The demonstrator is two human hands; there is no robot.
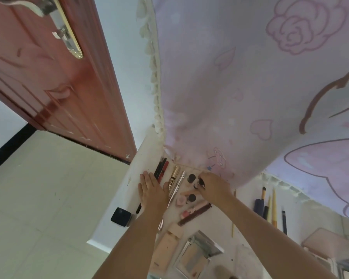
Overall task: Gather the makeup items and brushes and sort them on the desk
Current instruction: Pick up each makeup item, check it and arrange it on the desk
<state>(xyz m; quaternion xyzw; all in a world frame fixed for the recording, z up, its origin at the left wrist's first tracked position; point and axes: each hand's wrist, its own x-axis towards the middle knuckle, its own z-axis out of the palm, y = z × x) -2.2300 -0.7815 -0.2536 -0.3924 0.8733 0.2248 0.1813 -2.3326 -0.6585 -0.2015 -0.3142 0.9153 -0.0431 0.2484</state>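
Right hand [214, 188] grip pinches dark jar [200, 183] — left hand [152, 190] flat.

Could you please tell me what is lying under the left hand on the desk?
The left hand lies flat across dark and red pencils, whose ends show beyond its fingers. Their covered middles cannot be seen.

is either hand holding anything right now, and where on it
The right hand pinches a small dark-capped round pot at its top. The left hand lies flat on the white desk, holding nothing.
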